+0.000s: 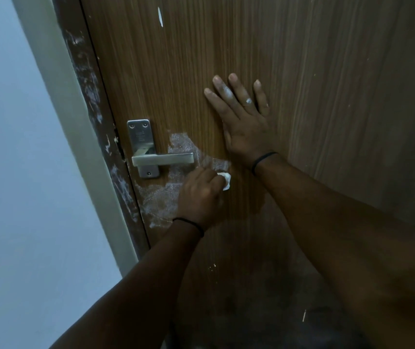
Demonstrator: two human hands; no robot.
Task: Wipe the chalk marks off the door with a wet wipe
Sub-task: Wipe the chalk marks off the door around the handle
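A brown wooden door [314, 71] fills the view. White chalk marks [159, 197] smear the wood around and below the metal lever handle [163, 159]. My left hand [200, 195] grips a small bunched white wet wipe [226, 181] and holds it against the door just right of the handle, at the edge of the chalk patch. My right hand [243, 117] lies flat on the door above and to the right, fingers straight and spread, with chalk dust on the knuckles.
The dark door frame [93, 117] at the left is also streaked with white. A pale wall [12, 172] lies beyond it. A white fleck [160, 16] sits high on the door, and small specks [212, 267] lower down.
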